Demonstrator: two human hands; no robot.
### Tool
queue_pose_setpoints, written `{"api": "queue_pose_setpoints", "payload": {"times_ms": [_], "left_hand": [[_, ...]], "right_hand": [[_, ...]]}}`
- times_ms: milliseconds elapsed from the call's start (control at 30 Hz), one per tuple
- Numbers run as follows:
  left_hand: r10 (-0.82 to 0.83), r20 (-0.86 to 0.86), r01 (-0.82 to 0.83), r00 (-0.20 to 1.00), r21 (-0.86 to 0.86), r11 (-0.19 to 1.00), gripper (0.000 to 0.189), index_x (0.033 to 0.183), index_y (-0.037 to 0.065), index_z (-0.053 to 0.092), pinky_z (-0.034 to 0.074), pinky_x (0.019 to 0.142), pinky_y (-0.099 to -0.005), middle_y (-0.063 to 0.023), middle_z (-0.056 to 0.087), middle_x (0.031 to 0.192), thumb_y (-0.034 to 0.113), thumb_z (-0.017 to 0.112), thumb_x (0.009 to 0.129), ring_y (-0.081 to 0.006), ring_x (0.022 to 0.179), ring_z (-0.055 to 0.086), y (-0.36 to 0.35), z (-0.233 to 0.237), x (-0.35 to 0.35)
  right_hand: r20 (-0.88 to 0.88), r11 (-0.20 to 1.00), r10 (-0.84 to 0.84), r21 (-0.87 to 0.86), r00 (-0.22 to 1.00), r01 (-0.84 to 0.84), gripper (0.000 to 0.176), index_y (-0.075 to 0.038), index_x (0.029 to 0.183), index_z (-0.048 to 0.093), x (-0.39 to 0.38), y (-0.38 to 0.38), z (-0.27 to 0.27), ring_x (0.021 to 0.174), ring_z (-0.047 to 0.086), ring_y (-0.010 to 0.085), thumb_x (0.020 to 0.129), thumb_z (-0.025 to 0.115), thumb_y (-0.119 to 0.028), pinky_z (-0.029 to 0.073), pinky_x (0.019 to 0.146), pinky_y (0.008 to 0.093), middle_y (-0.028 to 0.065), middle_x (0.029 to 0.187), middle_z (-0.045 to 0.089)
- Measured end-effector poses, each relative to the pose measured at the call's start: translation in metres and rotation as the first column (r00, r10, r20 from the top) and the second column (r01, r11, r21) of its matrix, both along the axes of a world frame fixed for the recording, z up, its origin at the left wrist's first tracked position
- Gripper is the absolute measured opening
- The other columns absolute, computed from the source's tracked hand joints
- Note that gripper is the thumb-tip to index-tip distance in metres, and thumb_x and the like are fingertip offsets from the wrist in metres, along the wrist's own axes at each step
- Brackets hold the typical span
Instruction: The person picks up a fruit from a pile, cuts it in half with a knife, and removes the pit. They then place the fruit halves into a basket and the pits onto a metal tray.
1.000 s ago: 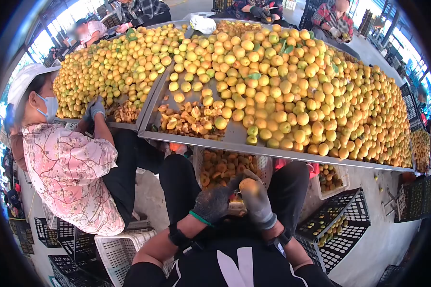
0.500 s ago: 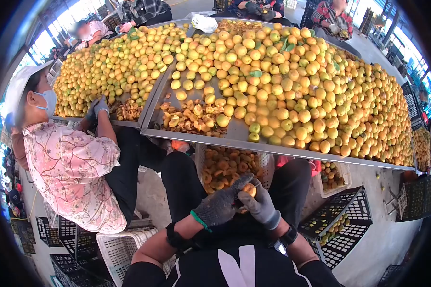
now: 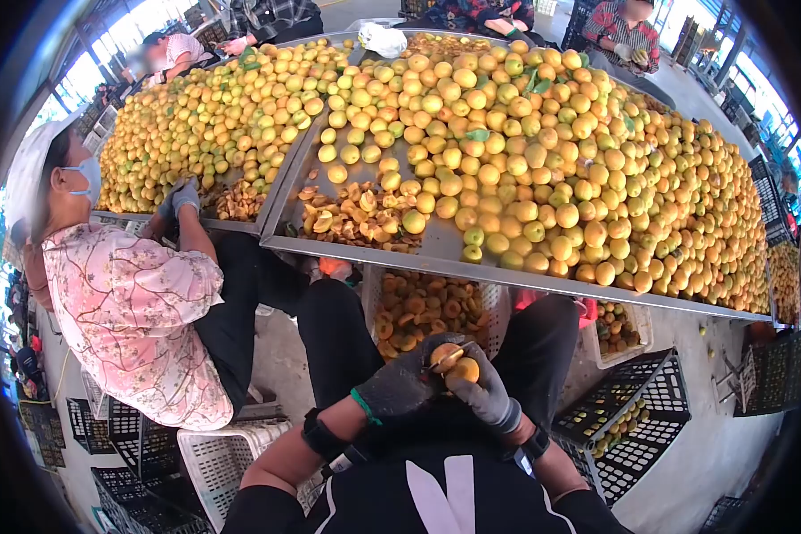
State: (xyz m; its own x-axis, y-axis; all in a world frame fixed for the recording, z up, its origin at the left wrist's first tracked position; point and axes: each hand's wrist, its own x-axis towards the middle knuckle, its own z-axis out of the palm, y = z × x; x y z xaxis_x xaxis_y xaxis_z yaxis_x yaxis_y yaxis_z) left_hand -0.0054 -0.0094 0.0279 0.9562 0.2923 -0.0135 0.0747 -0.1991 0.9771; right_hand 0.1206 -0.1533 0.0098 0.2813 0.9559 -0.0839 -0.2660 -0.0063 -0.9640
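Observation:
Both of my hands wear grey gloves and meet above my lap. My left hand [image 3: 402, 384], with a green cuff edge, is closed around an apricot half [image 3: 445, 358], its cut face partly showing. My right hand [image 3: 490, 397] is closed on another apricot piece [image 3: 464, 371], pressed close beside the first. A thin dark line runs by the fruit at the fingertips; I cannot tell whether it is a blade. Below the table edge, just beyond my hands, a white crate [image 3: 498, 313] holds many apricot halves [image 3: 429, 311].
A metal table [image 3: 445, 242] carries a large heap of whole apricots [image 3: 543, 178] and a pile of cut pieces [image 3: 356, 216]. A co-worker in a pink floral shirt [image 3: 133, 311] sits at left. Black crates [image 3: 636, 427] and a white crate [image 3: 218, 467] flank me.
The single fruit between my hands now shows as two pieces side by side. My left fingers have drawn back from over it. The co-worker at left has shifted their head slightly.

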Motion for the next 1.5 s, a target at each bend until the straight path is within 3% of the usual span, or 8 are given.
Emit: {"api": "queue_pose_setpoints", "payload": {"times_ms": [233, 300, 433, 700, 767, 967, 1333, 1500], "left_hand": [[-0.057, -0.202, -0.005, 0.978, -0.294, 0.956, 0.069, 0.138, 0.007, 0.039, 0.041, 0.102, -0.0345, -0.0118, 0.055, 0.127, 0.012, 0.074, 0.08, -0.0225, 0.118, 0.053, 0.014, -0.002, 0.003], [-0.082, -0.256, -0.024, 0.963, -0.383, 0.923, 0.068, 0.138, 0.007, 0.039, 0.041, 0.102, -0.0344, -0.0114, 0.055, 0.127, 0.013, 0.074, 0.08, -0.0222, 0.118, 0.052, 0.012, -0.006, 0.005], [-0.104, -0.232, 0.034, 0.967, -0.288, 0.957, 0.076, 0.143, 0.009, 0.033, 0.046, 0.095, -0.033, -0.0085, 0.055, 0.124, 0.019, 0.076, 0.08, -0.0174, 0.111, 0.054, 0.014, 0.003, 0.009], [-0.077, -0.001, 0.073, 0.997, 0.32, 0.945, 0.071, 0.146, 0.011, 0.03, 0.05, 0.087, -0.0313, -0.0115, 0.059, 0.119, 0.009, 0.067, 0.085, -0.0231, 0.105, 0.059, 0.039, -0.009, -0.008], [0.082, -0.3, -0.276, 0.951, -0.693, 0.666, 0.07, 0.145, 0.009, 0.031, 0.051, 0.061, -0.0261, -0.008, 0.064, 0.09, 0.004, 0.066, 0.084, -0.0173, 0.074, 0.062, 0.047, 0.018, -0.009], [0.1, -0.194, -0.212, 0.976, -0.726, 0.654, 0.062, 0.142, 0.013, 0.041, 0.037, 0.047, -0.0191, 0.0036, 0.056, 0.074, 0.008, 0.065, 0.086, -0.0051, 0.055, 0.048, 0.024, 0.028, 0.02], [0.381, 0.037, -0.33, 0.924, -0.429, 0.841, 0.048, 0.128, 0.006, 0.051, 0.05, 0.071, -0.0252, -0.0033, 0.06, 0.101, 0.01, 0.07, 0.084, -0.0108, 0.084, 0.059, 0.017, 0.005, 0.037], [0.47, -0.115, -0.406, 0.875, -0.704, 0.583, 0.033, 0.117, 0.007, 0.059, 0.044, 0.052, -0.0221, 0.0001, 0.061, 0.082, 0.006, 0.068, 0.086, -0.0068, 0.061, 0.054, 0.013, 0.015, 0.039]], "right_hand": [[-0.37, 0.991, -0.058, -0.136, 0.927, 0.008, 0.058, -0.002, 0.13, 0.045, 0.02, 0.009, -0.024, 0.108, 0.053, 0.0164, 0.075, 0.063, 0.0, 0.041, 0.096, 0.0273, 0.0067, 0.119, 0.052], [0.601, 0.987, -0.067, -0.075, 0.796, 0.139, 0.06, -0.002, 0.135, 0.042, 0.025, 0.01, -0.03, 0.117, 0.048, 0.0191, 0.077, 0.061, -0.001, 0.037, 0.103, 0.0318, 0.0094, 0.126, 0.049], [-0.577, 0.995, 0.067, 0.097, 0.814, -0.013, 0.065, -0.008, 0.145, 0.033, 0.023, 0.017, 0.018, 0.12, 0.048, 0.0193, 0.085, 0.055, 0.002, 0.036, 0.105, 0.0323, 0.0111, 0.13, 0.049], [-0.473, 0.986, -0.124, -0.157, 0.872, 0.055, 0.047, -0.003, 0.134, 0.042, 0.022, 0.01, -0.025, 0.1, 0.06, 0.0205, 0.089, 0.056, -0.005, 0.051, 0.086, 0.0301, 0.0128, 0.117, 0.056], [-0.466, 0.977, -0.117, -0.211, 0.877, 0.018, 0.038, -0.001, 0.128, 0.047, 0.017, 0.0, -0.033, 0.101, 0.062, 0.0228, 0.091, 0.056, -0.008, 0.051, 0.088, 0.0319, 0.0136, 0.115, 0.058], [-0.696, 0.825, 0.396, -0.016, 0.599, -0.565, 0.032, -0.003, 0.119, 0.054, -0.008, 0.016, -0.043, 0.102, 0.063, 0.0229, 0.095, 0.053, -0.023, 0.053, 0.082, 0.0323, 0.0129, 0.115, 0.061], [0.175, 0.955, 0.111, -0.291, 0.978, -0.056, 0.032, -0.001, 0.118, 0.058, -0.005, 0.026, -0.024, 0.098, 0.063, 0.0205, 0.095, 0.058, -0.023, 0.052, 0.08, 0.0318, 0.0134, 0.103, 0.065], [-0.113, 0.94, 0.056, -0.33, 0.992, -0.091, 0.028, -0.002, 0.116, 0.058, -0.002, 0.035, -0.002, 0.098, 0.063, 0.0239, 0.094, 0.056, -0.019, 0.053, 0.075, 0.0344, 0.0168, 0.11, 0.062]]}}
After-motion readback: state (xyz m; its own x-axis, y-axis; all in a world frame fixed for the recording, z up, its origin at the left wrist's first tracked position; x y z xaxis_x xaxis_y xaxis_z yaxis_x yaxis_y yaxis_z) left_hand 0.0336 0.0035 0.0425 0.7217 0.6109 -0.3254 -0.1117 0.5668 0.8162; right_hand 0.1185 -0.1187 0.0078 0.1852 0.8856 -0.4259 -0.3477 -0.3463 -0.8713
